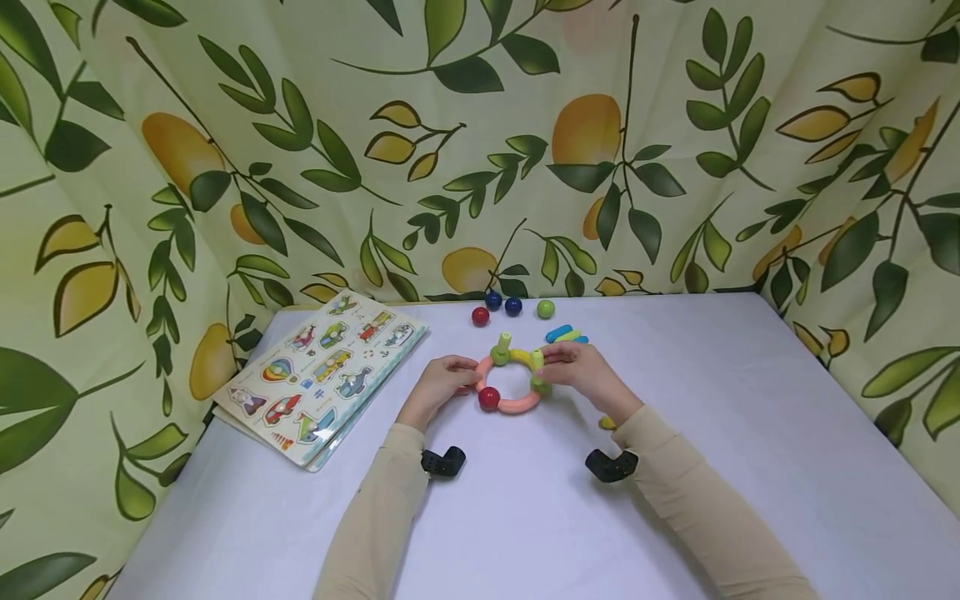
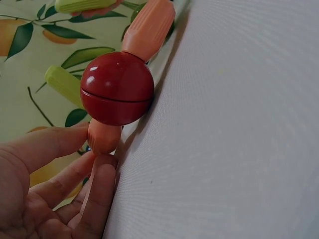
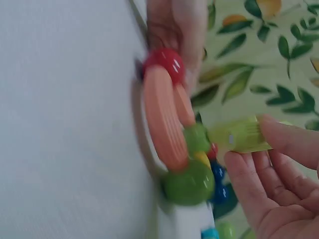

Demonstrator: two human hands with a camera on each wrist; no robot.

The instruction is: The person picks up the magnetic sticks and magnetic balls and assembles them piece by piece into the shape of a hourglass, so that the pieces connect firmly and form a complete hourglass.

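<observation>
The left grip (image 1: 444,382) pinches a pink rod (image 2: 103,137) of the little ring (image 1: 520,406) on the counter (image 1: 525,517); across from it, I see the right grip (image 1: 587,371) grasping an upright green stick (image 3: 244,135).

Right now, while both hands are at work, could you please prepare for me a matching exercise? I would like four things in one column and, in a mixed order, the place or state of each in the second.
Column one
1. Left hand
2. Picture board
3. Right hand
4. Two dark blue balls

Column two
A. near the far edge of the table
B. holds a light green stick
C. pinches a pink curved piece
D. lies flat, to the left of both hands

Right pairs: 1-C, 2-D, 3-B, 4-A.
</observation>
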